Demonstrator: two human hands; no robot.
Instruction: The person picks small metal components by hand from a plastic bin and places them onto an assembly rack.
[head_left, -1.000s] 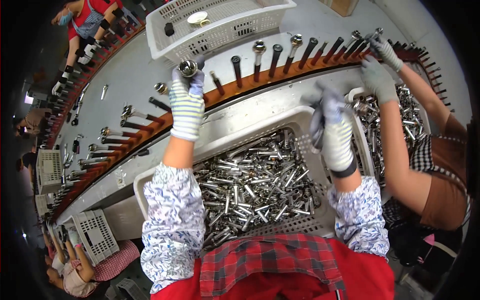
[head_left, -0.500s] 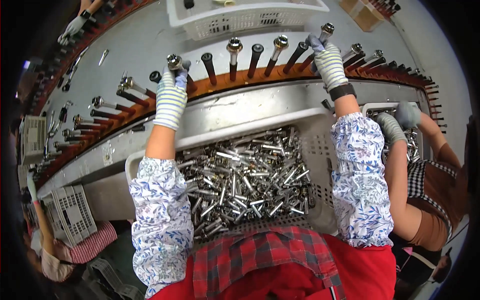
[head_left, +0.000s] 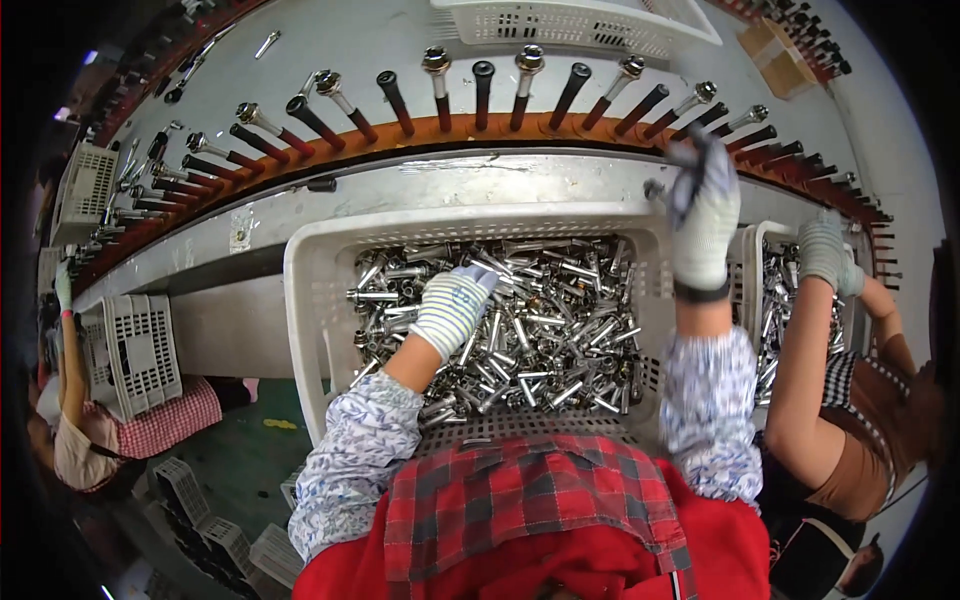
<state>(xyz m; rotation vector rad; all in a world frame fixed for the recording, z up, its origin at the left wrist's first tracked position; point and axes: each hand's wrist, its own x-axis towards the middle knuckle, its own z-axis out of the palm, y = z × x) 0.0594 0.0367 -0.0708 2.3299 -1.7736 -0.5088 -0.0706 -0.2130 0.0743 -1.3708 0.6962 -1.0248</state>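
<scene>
Risks, left to right: the left hand [head_left: 455, 312], in a striped knit glove, is set into the heap of metal parts [head_left: 545, 345] in the pale plastic basket [head_left: 302, 330]; its fingertips are partly hidden among the pieces, so whether anything is gripped cannot be told; two pieces could be lifted together, or one dropped, the likely causes being the crossed, jumbled heap and smooth metal against knit fabric; a small dark piece [head_left: 653, 188] on the metal ledge [head_left: 440, 185], just beside the right hand [head_left: 708, 200], could be brushed off by a wide pass; the right hand, gloved and raised near the orange rail [head_left: 462, 128], is blurred, and whether it is empty or loaded cannot be told; nearby dark posts [head_left: 645, 110] could be knocked, being closely ranked; farther right, a co-worker's hand [head_left: 822, 248] is held over a second basket [head_left: 750, 290], and a bump could be caused by the short space between the workers. Appearance, left to right: along the rail, chrome-headed pieces [head_left: 435, 62], glossy, flared at the top, narrower below, several tilted by the lens curve or by their seating; among them, black-tipped posts; below, in the basket, the metal parts, bright silver, slim and tubular, overlapped in all directions, with dark gaps between.
</scene>
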